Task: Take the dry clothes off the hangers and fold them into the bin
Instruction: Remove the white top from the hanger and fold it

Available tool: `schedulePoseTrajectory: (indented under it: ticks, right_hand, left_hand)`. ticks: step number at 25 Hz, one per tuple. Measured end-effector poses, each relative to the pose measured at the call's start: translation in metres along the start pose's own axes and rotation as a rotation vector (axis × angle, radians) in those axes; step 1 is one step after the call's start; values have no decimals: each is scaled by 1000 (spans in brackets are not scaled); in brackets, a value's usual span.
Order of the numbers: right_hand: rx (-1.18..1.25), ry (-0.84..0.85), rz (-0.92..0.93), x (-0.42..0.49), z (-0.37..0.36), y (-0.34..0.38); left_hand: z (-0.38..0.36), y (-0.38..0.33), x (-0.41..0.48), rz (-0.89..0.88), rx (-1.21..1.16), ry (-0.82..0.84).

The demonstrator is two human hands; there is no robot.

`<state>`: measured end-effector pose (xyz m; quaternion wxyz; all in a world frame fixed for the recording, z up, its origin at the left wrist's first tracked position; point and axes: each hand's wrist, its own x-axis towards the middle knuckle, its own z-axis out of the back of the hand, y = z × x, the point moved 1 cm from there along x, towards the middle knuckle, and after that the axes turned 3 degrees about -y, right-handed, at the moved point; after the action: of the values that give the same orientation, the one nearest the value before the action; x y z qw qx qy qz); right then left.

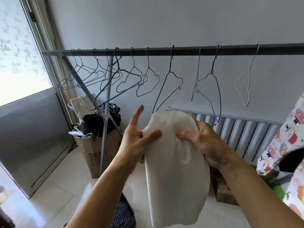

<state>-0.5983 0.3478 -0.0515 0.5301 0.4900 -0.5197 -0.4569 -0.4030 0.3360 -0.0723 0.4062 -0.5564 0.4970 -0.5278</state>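
Note:
A white garment [174, 162] hangs folded lengthwise in front of me, held at its top by both hands. My left hand [136, 142] pinches its left edge with the thumb on the front, the index finger sticking up. My right hand [200, 140] grips the right side, thumb on the front and fingers behind. Several bare wire hangers [131, 76] hang on the dark rail [181, 51] behind. A grey bin [125, 214] with checked cloth in it sits on the floor below my left forearm, partly hidden.
A cardboard box [97, 152] stuffed with dark bags stands by the rack's leg at left. A radiator [243, 134] runs along the wall. Patterned fabric [286, 145] hangs at the right edge. A smaller box [225, 193] lies on the pale tiled floor.

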Motion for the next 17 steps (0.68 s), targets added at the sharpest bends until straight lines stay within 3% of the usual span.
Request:
schedulePoseTrajectory:
  ticks: [4, 8, 11, 14, 17]
  right_hand:
    - [-10, -95, 0, -1, 3, -18]
    - [-87, 55, -1, -8, 6, -22]
    - [-370, 75, 64, -8, 8, -18]
    - [-705, 11, 159, -9, 7, -10]
    - [-845, -80, 245, -15, 7, -1]
  left_hand:
    - [-5, 0, -11, -41, 14, -42]
    - [-3, -2, -14, -2, 226, -27]
    - [3, -7, -11, -28, 484, 49]
    - [2, -10, -6, -173, 766, -5]
    - [6, -16, 0, -286, 920, 51]
